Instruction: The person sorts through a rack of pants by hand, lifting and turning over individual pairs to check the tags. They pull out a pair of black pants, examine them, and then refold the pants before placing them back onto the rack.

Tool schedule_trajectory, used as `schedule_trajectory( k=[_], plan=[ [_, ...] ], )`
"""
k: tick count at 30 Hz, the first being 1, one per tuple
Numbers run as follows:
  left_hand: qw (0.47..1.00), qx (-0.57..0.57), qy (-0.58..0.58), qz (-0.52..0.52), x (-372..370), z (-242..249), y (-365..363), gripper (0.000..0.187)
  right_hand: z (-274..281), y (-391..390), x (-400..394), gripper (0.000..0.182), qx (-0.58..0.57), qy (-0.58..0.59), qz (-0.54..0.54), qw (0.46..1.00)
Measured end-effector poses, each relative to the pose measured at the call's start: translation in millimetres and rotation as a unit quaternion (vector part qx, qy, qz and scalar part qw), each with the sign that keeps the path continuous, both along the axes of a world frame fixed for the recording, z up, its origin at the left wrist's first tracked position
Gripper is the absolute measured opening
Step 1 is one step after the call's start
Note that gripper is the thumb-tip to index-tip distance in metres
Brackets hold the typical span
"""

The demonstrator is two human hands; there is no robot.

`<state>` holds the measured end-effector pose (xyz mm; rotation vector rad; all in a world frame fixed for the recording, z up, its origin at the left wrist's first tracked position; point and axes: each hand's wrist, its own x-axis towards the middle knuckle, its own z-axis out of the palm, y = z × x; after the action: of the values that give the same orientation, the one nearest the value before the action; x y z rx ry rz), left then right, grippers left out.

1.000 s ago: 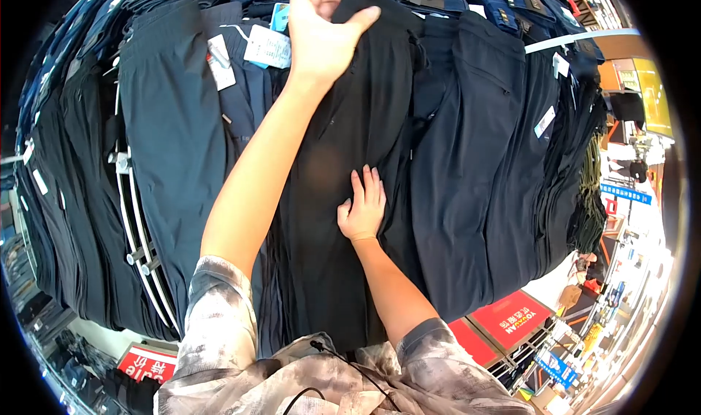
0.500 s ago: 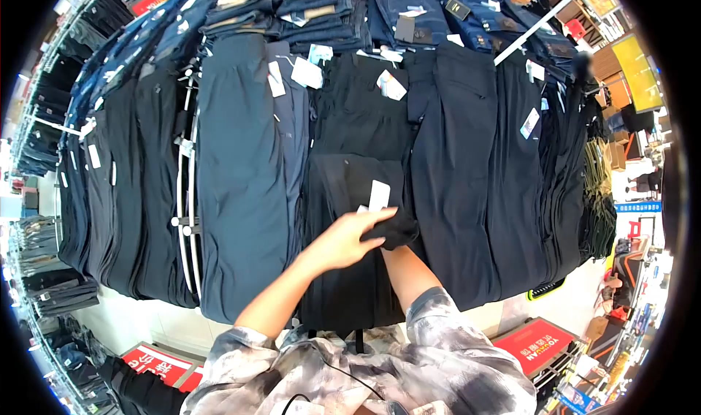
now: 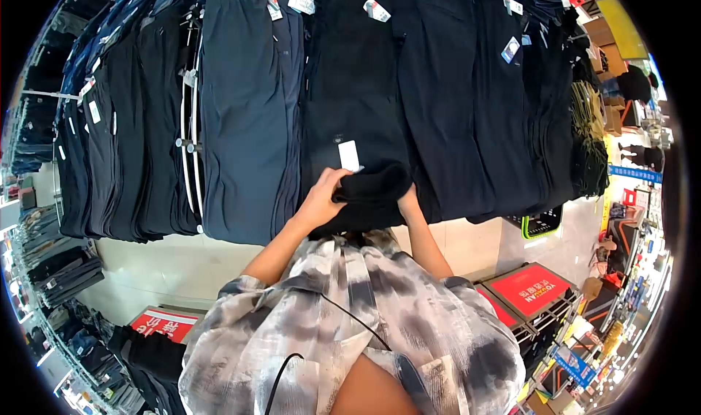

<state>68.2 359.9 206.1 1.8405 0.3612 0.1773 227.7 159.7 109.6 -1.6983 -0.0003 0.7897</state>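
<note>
Black trousers [image 3: 354,123] lie in the middle of the display, their near end rolled or folded up into a thick black bundle [image 3: 376,183]. My left hand [image 3: 323,198] grips the bundle's left end, fingers on top beside a white tag [image 3: 349,155]. At the bundle's right end is my right hand [image 3: 410,200], closed around the cloth, its fingers mostly hidden behind the fabric. A small dark label sits on the trousers just above the tag.
Dark grey trousers [image 3: 241,115] lie to the left and navy trousers [image 3: 445,115] to the right. White rack bars [image 3: 190,145] stand at the left. Red signs [image 3: 529,289] are low on both sides, and a green-edged basket [image 3: 541,223] is at the right.
My view has tilted down toward my body. My right hand has come out from under the cloth to the bundle's right side; my left hand now holds its left end.
</note>
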Motion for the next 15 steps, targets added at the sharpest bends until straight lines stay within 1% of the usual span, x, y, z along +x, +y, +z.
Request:
schedule_trajectory(
  k=[1,2,4,5,6,8,9,10,12,13,14,15],
  plan=[
    [1.0,0.017,-0.01,0.007,-2.8,-0.6,-2.2,0.067,7.9,-1.0,1.5,0.045,0.0,-0.056,-0.005,0.998],
    [0.999,0.02,-0.049,0.011,-2.9,-3.2,-4.1,0.066,18.6,-9.5,0.9,0.045,-0.062,-0.098,0.008,0.993],
    [0.997,0.054,-0.042,0.022,-2.3,-8.6,-7.0,0.064,37.0,-16.4,-4.7,0.051,0.093,-0.053,0.0,0.994],
    [0.998,0.059,-0.016,0.014,-3.0,-10.5,-6.9,0.062,48.0,-21.6,-4.1,0.06,0.094,-0.034,0.021,0.995],
    [0.998,0.056,0.003,-0.001,-2.7,-9.0,-5.0,0.056,53.8,-24.3,-4.2,0.06,0.074,-0.08,0.037,0.993],
    [0.996,0.083,-0.024,0.0,-2.2,-14.6,-3.8,0.052,64.2,-25.4,-4.7,0.059,0.032,-0.174,0.073,0.982],
    [0.996,0.084,-0.016,-0.013,-1.7,-11.7,-2.7,0.051,81.3,-24.0,-3.5,0.06,-0.027,-0.276,0.129,0.952],
    [0.996,0.084,-0.007,-0.023,-2.0,-6.7,-1.6,0.05,101.0,-18.7,-3.0,0.059,-0.032,-0.349,0.172,0.921],
    [0.996,0.088,0.001,-0.036,-5.2,-3.9,-5.4,0.048,117.6,-7.3,-0.4,0.058,-0.07,-0.453,0.283,0.843],
    [0.995,0.091,-0.001,-0.039,-7.9,-4.7,-7.9,0.048,114.2,-3.7,2.2,0.056,-0.065,-0.465,0.327,0.82],
    [0.995,0.095,-0.002,-0.04,-11.0,-6.1,-9.8,0.048,113.6,0.2,5.1,0.053,-0.072,-0.487,0.382,0.782],
    [0.994,0.101,0.005,-0.039,-14.4,-7.8,-13.2,0.048,111.9,3.0,8.1,0.051,-0.078,-0.494,0.42,0.757]
  ],
)
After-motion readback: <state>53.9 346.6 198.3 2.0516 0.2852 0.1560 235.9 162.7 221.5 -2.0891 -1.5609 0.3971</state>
